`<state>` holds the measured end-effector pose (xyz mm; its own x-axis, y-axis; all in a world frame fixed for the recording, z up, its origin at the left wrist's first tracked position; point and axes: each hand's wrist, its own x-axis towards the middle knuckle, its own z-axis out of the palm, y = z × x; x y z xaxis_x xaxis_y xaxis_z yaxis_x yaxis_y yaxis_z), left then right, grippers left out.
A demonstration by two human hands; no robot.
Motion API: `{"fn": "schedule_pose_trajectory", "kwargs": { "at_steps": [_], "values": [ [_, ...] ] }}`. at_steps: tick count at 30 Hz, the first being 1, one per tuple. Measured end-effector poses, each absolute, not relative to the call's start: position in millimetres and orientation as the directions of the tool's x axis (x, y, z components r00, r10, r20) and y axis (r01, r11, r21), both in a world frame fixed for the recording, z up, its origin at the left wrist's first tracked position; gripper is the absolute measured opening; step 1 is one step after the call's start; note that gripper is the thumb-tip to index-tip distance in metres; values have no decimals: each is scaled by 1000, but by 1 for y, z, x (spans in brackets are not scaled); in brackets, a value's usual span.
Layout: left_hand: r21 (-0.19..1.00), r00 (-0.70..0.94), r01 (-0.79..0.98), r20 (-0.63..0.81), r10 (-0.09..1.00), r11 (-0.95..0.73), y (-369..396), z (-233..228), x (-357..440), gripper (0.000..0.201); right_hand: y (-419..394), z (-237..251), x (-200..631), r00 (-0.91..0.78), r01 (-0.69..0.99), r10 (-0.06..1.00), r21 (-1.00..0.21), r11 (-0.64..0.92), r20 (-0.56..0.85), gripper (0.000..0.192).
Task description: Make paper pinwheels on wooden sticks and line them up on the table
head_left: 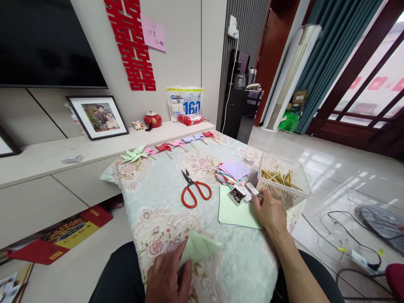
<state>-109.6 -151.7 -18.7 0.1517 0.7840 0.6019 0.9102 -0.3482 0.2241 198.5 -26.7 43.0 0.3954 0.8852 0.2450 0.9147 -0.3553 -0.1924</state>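
My left hand (172,273) pinches a folded light-green paper piece (200,248) above the near edge of the cloth. On the right, my right hand (271,212) has its fingers curled together at the edge of a stack of light-green paper sheets (236,212). Its fingertips are close to a small white box (251,189); whatever they grip is hidden. Beside that box an opened small box (237,195) shows dark metal pins or tacks. Red-handled scissors (191,189) lie with blades slightly apart. Behind the green sheets sits a pile of coloured paper squares (235,170).
A clear plastic box (303,174) holds thin wooden sticks (282,179). A roll of tape (250,156) lies by it. Several finished paper pinwheels, among them a green one (135,155), line the far edge of the flowered tablecloth (164,185). Cables and a power strip (362,261) lie on the floor.
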Motion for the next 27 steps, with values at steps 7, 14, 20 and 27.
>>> {"fn": "schedule_pose_trajectory", "kwargs": {
  "at_steps": [7, 14, 20, 27],
  "values": [
    [232, 145, 913, 586, 797, -336, -153, -22, -111, 39, -30, 48, 198, 410, 910, 876, -178, -374, 253, 26],
    [266, 108, 910, 590, 800, -319, -154, -17, -108, 38, -60, 61, 249, 408, 788, 876, -584, -195, 258, 21],
    [297, 89, 901, 586, 805, -316, -154, -13, -105, 37, -67, 57, 269, 158, 233, 977, -956, -177, -142, 26],
    [356, 34, 893, 556, 830, -275, -153, -7, -104, 34, -65, 55, 246, 142, 513, 971, -825, -238, -192, 29]
  ]
}}
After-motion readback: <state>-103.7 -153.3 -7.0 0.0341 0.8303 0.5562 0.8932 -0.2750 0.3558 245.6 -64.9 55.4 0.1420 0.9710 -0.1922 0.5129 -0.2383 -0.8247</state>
